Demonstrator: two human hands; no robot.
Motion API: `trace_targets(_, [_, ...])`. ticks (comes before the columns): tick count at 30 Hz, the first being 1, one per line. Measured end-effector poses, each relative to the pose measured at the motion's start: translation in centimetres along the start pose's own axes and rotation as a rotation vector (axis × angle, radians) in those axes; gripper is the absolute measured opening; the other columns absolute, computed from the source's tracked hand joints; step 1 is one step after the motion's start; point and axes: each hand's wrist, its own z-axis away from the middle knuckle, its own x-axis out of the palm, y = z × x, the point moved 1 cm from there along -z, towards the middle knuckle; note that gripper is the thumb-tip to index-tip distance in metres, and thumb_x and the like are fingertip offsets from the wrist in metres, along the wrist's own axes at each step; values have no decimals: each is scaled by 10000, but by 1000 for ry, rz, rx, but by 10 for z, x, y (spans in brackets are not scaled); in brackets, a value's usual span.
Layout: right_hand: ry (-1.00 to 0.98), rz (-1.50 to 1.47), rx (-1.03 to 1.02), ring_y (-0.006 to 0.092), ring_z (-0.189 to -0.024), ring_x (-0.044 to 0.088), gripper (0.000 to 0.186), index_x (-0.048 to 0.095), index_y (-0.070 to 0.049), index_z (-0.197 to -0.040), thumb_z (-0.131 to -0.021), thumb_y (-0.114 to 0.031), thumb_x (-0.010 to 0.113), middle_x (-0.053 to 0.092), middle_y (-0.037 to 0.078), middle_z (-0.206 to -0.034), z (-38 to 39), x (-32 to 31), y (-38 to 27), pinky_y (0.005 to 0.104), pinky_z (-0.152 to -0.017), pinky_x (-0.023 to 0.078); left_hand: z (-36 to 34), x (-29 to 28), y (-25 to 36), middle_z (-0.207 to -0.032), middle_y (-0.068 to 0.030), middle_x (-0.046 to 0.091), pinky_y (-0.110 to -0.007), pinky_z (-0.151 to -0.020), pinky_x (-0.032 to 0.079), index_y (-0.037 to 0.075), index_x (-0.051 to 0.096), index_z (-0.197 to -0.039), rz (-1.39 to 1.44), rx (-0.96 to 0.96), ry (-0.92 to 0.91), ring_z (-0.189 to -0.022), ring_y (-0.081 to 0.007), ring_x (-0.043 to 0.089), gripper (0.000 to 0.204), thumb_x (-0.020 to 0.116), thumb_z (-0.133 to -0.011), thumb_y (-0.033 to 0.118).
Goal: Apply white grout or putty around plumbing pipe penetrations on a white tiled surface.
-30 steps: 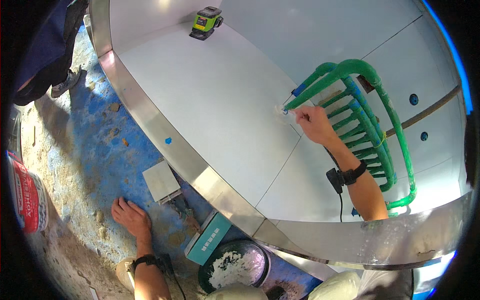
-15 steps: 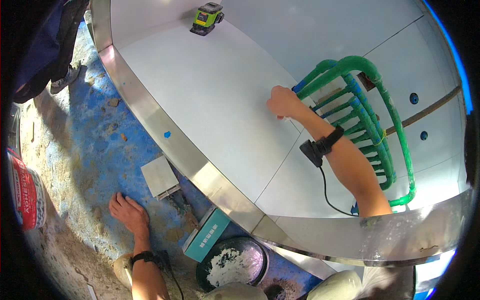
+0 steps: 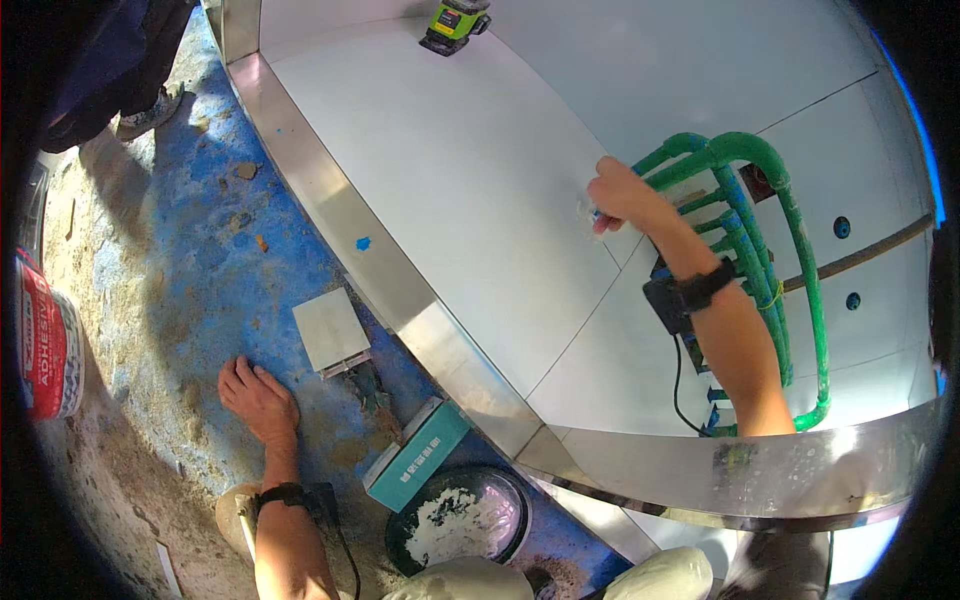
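Slanting down-left, green pipe point(image 3: 700, 164) points toward right hand point(image 3: 630, 196), fingers curled (contents unclear).

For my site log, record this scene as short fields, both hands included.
Left hand: resting on blue-stained floor
Right hand: beside green pipes; anything held is unclear
Centre: pale square plate
Lower middle: black bowl with white material, teal box at its rim
Top: green-and-black device
Far left: red-and-white bucket

Right hand point(image 3: 622, 197) — exact grip unclear
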Motion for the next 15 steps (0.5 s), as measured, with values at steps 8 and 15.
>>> trace_targets(8, [-140, 320, -49, 316, -557, 712, 210, 637, 85, -672, -794, -66, 557, 677, 265, -647, 1, 45, 0, 417, -522, 567, 1, -5, -2, -1361, -237, 514, -551, -1121, 296, -37, 549, -1279, -20, -8, -8, -1289, -418, 443, 357, 459, -1015, 185])
trace_targets(15, [219, 787, -471, 417, -899, 714, 188, 694, 37, -878, -793, -102, 600, 707, 230, -960, -16, 16, 21, 499, -736, 580, 0, -2, 0, -1345, -227, 526, -541, -1108, 318, -36, 556, -1265, -36, 9, 21, -1270, -416, 460, 355, 463, -1010, 193])
